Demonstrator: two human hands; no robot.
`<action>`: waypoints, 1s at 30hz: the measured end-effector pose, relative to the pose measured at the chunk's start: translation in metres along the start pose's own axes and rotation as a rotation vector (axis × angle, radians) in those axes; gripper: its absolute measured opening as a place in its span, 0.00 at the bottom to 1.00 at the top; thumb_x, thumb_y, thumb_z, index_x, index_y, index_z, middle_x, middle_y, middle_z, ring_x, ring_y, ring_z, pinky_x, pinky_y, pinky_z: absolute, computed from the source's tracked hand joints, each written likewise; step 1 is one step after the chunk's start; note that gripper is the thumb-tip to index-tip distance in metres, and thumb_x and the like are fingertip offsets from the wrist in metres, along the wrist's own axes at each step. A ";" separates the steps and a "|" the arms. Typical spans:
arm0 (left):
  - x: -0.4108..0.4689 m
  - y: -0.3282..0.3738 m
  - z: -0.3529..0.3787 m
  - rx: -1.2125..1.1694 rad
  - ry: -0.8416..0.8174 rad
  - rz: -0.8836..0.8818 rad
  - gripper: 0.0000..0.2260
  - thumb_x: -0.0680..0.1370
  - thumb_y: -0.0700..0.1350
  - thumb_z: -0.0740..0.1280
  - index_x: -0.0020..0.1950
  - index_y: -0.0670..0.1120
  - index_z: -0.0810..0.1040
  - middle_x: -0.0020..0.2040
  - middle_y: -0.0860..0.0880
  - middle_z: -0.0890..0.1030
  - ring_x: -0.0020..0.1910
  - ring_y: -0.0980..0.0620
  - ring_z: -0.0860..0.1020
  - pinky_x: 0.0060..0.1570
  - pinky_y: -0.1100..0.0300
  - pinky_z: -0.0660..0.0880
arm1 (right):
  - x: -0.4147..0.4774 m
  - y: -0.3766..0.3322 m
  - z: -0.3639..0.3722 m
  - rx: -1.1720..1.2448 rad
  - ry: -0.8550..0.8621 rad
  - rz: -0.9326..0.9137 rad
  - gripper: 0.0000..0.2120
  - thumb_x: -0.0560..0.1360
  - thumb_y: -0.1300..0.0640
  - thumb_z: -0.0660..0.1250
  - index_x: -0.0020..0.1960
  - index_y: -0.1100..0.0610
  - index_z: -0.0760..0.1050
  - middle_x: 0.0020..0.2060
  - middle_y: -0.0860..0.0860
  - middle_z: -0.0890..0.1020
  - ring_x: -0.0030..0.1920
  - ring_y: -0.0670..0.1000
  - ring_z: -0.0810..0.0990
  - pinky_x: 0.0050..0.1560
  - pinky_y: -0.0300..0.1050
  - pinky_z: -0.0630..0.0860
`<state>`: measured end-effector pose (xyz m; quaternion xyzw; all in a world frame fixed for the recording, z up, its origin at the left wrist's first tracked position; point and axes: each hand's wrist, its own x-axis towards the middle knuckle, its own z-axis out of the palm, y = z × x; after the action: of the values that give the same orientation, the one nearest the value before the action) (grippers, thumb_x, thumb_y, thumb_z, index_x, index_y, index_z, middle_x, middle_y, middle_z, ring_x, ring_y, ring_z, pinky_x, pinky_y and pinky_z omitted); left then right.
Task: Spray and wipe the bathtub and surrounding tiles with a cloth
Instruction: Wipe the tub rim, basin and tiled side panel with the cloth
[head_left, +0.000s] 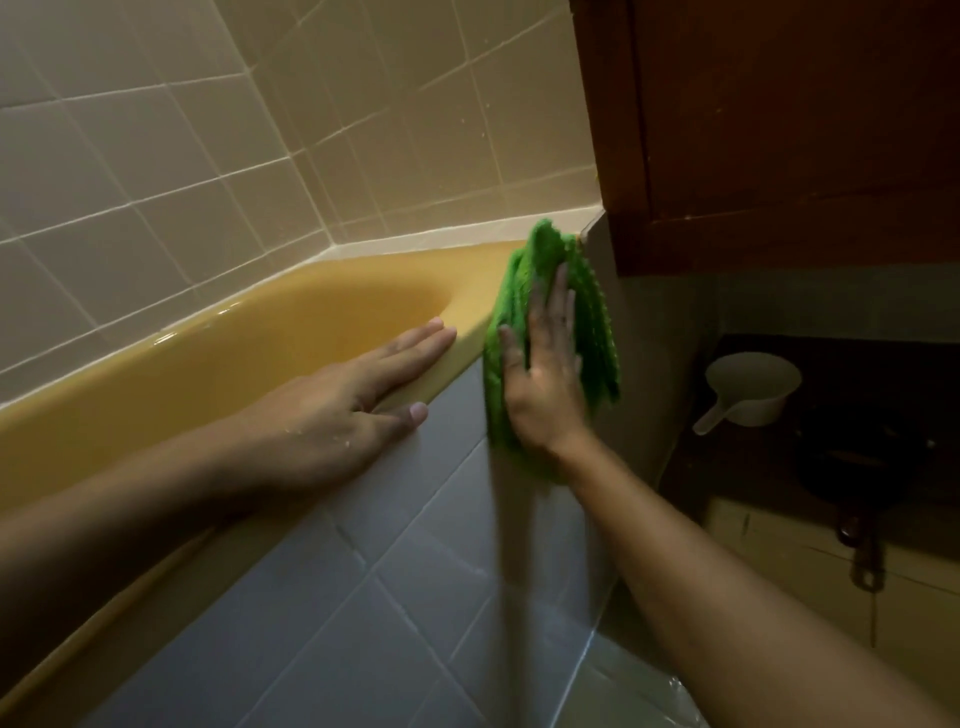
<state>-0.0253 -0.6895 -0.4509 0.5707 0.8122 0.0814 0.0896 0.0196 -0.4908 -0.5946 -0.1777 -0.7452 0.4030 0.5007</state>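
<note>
A yellow bathtub (291, 332) runs from the lower left to the centre, under beige wall tiles (218, 156). My left hand (343, 410) rests flat on the tub's front rim, fingers straight, thumb over the edge. My right hand (545, 374) presses a green cloth (592, 322) with straight fingers against the tiled end wall at the tub's right corner. The cloth reaches from the rim's corner down past my wrist. Grey tiles (363, 597) cover the tub's outer side below both hands. No spray bottle is in view.
A dark wooden cabinet (779, 130) hangs above the right corner, close over the cloth. A white plastic dipper (748, 387) sits on a dark surface at the right. The floor tiles (649, 691) at the bottom look wet.
</note>
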 end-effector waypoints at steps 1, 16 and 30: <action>0.003 0.000 0.000 -0.014 -0.003 0.002 0.30 0.75 0.62 0.57 0.75 0.76 0.51 0.73 0.82 0.47 0.78 0.71 0.50 0.79 0.58 0.50 | 0.012 0.006 -0.004 0.030 0.015 0.051 0.32 0.80 0.35 0.46 0.79 0.37 0.35 0.81 0.42 0.37 0.81 0.49 0.38 0.74 0.70 0.42; 0.048 0.012 0.003 0.028 0.091 0.037 0.27 0.84 0.43 0.63 0.81 0.57 0.60 0.79 0.65 0.56 0.77 0.68 0.54 0.73 0.72 0.48 | -0.255 0.165 0.087 0.257 -0.033 0.982 0.36 0.82 0.33 0.49 0.81 0.51 0.43 0.82 0.52 0.45 0.82 0.51 0.47 0.79 0.45 0.45; 0.010 0.004 0.003 -0.057 0.139 -0.012 0.19 0.86 0.53 0.60 0.77 0.63 0.67 0.77 0.67 0.65 0.75 0.66 0.63 0.77 0.60 0.56 | -0.151 -0.013 0.043 0.127 -0.132 0.315 0.30 0.77 0.28 0.44 0.68 0.24 0.25 0.74 0.32 0.26 0.75 0.41 0.23 0.74 0.65 0.38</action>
<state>-0.0244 -0.6783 -0.4536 0.5559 0.8173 0.1433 0.0496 0.0488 -0.6177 -0.6833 -0.2335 -0.7123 0.5337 0.3915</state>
